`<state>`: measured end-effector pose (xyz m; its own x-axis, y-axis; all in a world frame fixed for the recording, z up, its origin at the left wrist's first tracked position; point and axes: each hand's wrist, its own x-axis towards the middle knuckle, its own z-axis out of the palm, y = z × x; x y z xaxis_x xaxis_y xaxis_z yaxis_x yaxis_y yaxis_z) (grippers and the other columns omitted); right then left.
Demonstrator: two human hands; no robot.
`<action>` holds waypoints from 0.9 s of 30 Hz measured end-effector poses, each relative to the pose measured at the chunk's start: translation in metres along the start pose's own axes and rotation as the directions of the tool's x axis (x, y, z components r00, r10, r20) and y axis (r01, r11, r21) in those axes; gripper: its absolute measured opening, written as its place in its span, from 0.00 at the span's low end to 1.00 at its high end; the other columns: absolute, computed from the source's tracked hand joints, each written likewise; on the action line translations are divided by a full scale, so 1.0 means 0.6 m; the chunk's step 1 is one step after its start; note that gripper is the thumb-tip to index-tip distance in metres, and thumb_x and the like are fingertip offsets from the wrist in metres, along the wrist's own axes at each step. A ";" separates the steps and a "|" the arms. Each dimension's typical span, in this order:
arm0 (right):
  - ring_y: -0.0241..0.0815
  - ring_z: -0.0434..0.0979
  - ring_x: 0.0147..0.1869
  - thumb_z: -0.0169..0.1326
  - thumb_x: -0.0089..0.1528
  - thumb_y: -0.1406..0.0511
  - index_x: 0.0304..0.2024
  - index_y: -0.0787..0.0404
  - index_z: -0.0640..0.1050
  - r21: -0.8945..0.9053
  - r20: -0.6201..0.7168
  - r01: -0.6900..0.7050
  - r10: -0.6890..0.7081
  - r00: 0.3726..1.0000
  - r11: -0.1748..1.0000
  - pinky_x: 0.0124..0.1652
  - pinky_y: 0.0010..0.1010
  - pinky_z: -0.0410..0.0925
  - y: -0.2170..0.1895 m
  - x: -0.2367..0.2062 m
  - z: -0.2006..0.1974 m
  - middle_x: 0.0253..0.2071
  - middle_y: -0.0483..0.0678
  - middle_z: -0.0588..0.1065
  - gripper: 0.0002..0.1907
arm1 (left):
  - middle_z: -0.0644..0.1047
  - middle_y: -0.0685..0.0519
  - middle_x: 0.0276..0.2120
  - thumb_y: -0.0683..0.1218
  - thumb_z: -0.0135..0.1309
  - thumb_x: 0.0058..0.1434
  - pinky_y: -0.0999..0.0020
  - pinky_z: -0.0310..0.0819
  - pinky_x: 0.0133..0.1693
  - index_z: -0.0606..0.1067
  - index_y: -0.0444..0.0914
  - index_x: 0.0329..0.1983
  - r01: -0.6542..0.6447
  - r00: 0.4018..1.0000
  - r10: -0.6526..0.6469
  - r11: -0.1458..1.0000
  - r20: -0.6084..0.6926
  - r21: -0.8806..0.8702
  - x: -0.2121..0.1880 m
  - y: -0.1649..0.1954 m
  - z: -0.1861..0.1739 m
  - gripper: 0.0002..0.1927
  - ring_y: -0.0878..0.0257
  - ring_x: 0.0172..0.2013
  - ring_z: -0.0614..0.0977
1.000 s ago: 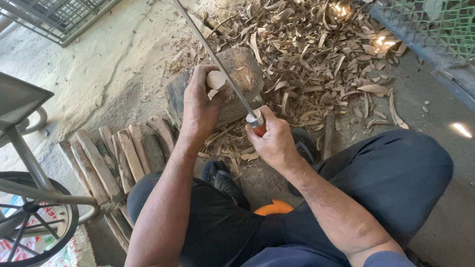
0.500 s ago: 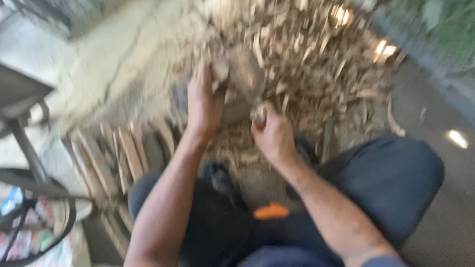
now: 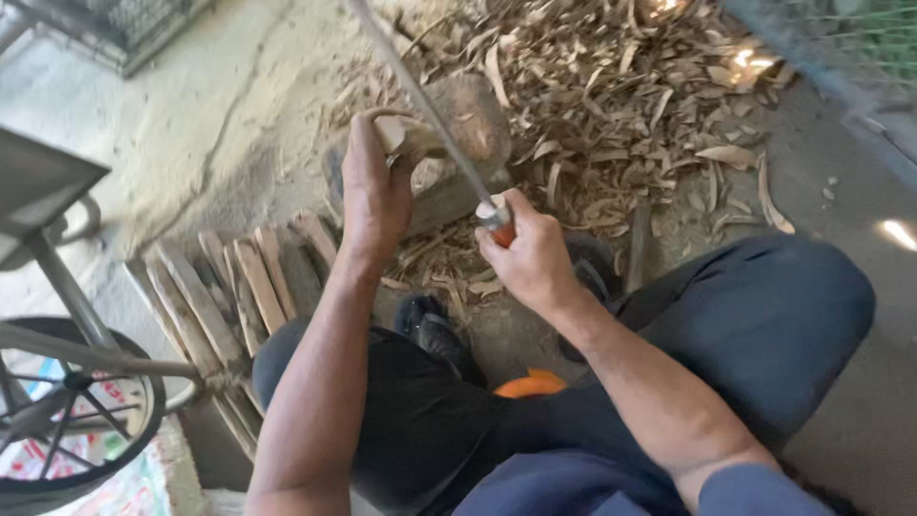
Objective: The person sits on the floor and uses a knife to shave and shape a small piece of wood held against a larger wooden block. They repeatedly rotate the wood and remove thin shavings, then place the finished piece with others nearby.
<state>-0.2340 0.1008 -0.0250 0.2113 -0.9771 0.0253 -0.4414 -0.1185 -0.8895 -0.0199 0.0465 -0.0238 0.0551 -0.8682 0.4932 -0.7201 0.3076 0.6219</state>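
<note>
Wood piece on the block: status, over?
Left hand grips wood piece on chopping block. Right hand grips long blade. Shavings around.

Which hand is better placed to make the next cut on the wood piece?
Right: the right hand already grips the long blade, lying across the wood piece. The left hand holds that piece.

Bare hands: two, left hand (image 3: 374, 196) and right hand (image 3: 527, 258)
Long grey metal blade with orange handle (image 3: 435, 119): one, in right hand
Pale wood piece (image 3: 406, 139): one, in left hand
Brown chopping block (image 3: 468, 143): one, beyond both hands
Flat wooden slats (image 3: 239, 282): roughly seven, left of left hand
Spoked wheel (image 3: 67, 420): one, far left
</note>
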 end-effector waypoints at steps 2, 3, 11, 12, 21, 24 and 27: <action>0.45 0.74 0.25 0.61 0.65 0.66 0.41 0.62 0.73 0.009 -0.130 0.173 -0.171 0.977 0.985 0.29 0.36 0.68 0.002 -0.008 -0.003 0.24 0.52 0.71 0.09 | 0.75 0.34 0.50 0.35 0.60 0.64 0.47 0.72 0.48 0.64 0.31 0.62 -0.100 0.993 0.100 0.995 -0.069 0.014 0.005 0.002 0.000 0.26 0.34 0.49 0.77; 0.43 0.73 0.24 0.61 0.66 0.66 0.40 0.62 0.72 0.033 -0.193 0.230 -0.220 0.956 0.973 0.29 0.36 0.68 0.005 -0.010 -0.001 0.23 0.51 0.70 0.10 | 0.76 0.36 0.48 0.35 0.60 0.63 0.49 0.73 0.47 0.65 0.32 0.61 -0.084 0.996 0.082 0.996 -0.047 -0.041 0.005 0.005 0.000 0.25 0.37 0.48 0.78; 0.39 0.77 0.26 0.62 0.59 0.70 0.40 0.62 0.73 0.005 -0.047 0.109 -0.108 0.993 0.994 0.28 0.33 0.69 0.008 0.007 0.002 0.23 0.49 0.73 0.11 | 0.76 0.42 0.43 0.32 0.60 0.63 0.57 0.76 0.43 0.66 0.35 0.57 0.002 1.000 -0.001 0.990 0.012 -0.142 0.006 0.033 0.000 0.22 0.50 0.43 0.81; 0.40 0.76 0.25 0.62 0.59 0.70 0.41 0.62 0.73 0.009 -0.017 0.052 -0.051 0.999 0.999 0.28 0.34 0.69 0.005 -0.001 -0.006 0.22 0.49 0.73 0.11 | 0.76 0.42 0.43 0.32 0.60 0.64 0.57 0.76 0.43 0.66 0.35 0.57 0.023 1.000 -0.020 0.987 0.018 -0.160 0.006 0.035 0.000 0.22 0.51 0.43 0.81; 0.36 0.76 0.27 0.60 0.63 0.68 0.43 0.60 0.73 -0.042 -0.047 0.093 -0.095 0.994 0.995 0.29 0.31 0.68 0.000 0.007 0.000 0.24 0.45 0.72 0.09 | 0.76 0.43 0.44 0.33 0.60 0.65 0.56 0.76 0.45 0.66 0.35 0.57 0.016 1.000 -0.013 0.990 0.025 -0.138 0.004 0.031 0.006 0.21 0.49 0.45 0.80; 0.38 0.70 0.26 0.62 0.59 0.69 0.42 0.62 0.75 0.024 0.006 0.010 -0.010 1.000 1.000 0.27 0.32 0.66 0.002 0.013 0.000 0.23 0.47 0.70 0.11 | 0.76 0.42 0.44 0.33 0.60 0.65 0.54 0.74 0.45 0.66 0.35 0.57 -0.005 1.000 0.006 0.997 0.011 -0.075 0.002 0.028 0.004 0.21 0.45 0.46 0.79; 0.38 0.72 0.27 0.60 0.62 0.69 0.41 0.62 0.74 0.106 -0.040 0.133 -0.129 0.991 0.985 0.30 0.30 0.67 0.003 -0.015 -0.011 0.24 0.47 0.70 0.08 | 0.76 0.40 0.45 0.32 0.59 0.64 0.54 0.74 0.46 0.66 0.34 0.57 -0.008 1.000 0.011 0.996 0.028 -0.090 0.003 0.027 0.001 0.21 0.45 0.46 0.79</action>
<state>-0.2426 0.1081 -0.0236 0.2313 -0.9599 0.1585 -0.3141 -0.2279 -0.9216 -0.0320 0.0498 -0.0132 0.0277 -0.8754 0.4825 -0.6555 0.3485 0.6700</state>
